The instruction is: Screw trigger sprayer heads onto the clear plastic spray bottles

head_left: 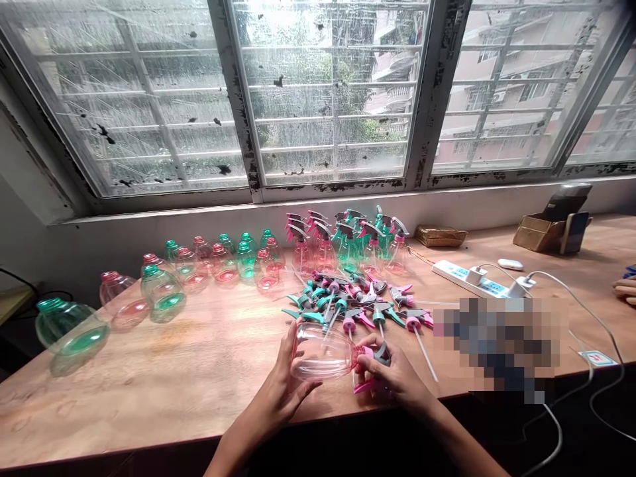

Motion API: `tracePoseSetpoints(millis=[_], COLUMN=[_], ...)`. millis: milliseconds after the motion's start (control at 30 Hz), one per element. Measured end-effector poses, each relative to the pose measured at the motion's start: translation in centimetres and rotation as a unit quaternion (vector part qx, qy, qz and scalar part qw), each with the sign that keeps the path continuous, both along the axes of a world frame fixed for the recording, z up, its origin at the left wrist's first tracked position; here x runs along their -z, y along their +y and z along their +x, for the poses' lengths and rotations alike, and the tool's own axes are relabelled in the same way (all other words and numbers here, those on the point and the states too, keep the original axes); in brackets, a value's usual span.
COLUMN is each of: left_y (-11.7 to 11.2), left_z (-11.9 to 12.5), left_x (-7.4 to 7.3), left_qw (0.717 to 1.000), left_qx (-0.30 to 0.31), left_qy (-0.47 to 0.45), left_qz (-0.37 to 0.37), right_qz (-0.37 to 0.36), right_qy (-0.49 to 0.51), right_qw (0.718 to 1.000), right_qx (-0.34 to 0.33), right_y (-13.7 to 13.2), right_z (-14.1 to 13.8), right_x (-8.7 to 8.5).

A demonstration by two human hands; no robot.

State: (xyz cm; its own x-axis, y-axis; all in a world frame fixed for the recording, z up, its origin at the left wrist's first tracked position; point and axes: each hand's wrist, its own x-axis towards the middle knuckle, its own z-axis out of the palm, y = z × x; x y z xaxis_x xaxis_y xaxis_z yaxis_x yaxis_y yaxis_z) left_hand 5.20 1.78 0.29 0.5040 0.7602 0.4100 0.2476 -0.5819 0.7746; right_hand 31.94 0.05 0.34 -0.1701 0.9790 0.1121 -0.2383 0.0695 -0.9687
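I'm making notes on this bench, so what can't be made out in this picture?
All in the head view:
Whatever lies under the pixelated patch: the mosaic hides it.
Neck of the held bottle: partly covered by the right hand and spray head, so whether it is tight can't be told.
Object at the right edge: cut off by the frame.
Print on the small card: too small to read.

Hands (287, 379) hold a pink bottle (322, 354) (tipped sideways), spray head (382, 353) at its neck (356, 356)
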Motion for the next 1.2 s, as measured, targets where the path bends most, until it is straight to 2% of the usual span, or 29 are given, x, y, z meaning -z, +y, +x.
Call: tracePoseSetpoints(millis=[167,433,733,1033,1200], left_y=[-0.5,1.1,-0.4,0.1,-0.3], left_z=[-0.1,0.2,-0.1,0.3,0.0], left_x=[-0.8,1.1,-1.0,-0.2,-0.5], left_qw=[0.999,1.000,0.999,1.000,1.000], left_qx=[0.000,-0.014,-0.009,-0.016,-0.005], left_qy=[0.016,-0.022,-0.006,-0.019,-0.005], left_qz=[-0.030,0.017,-0.038,-0.001,-0.021], right_qz=[-0.011,0.001,0.003,-0.002,-0.015], right_qy=[-0.010,-0.002,-0.009,-0.017,-0.012], right_qw=[1.000,1.000,1.000,1.000,1.000], right_qx=[-0.009,0.000,-0.009,-0.009,-0.017], right_y=[-0.2,0.0,-0.2,-0.2,-0.3], right_z=[0.0,-0.1,-0.1,0.0,-0.1], right_x=[-0.5,-0.3,-0.4,-0.5,-0.4])
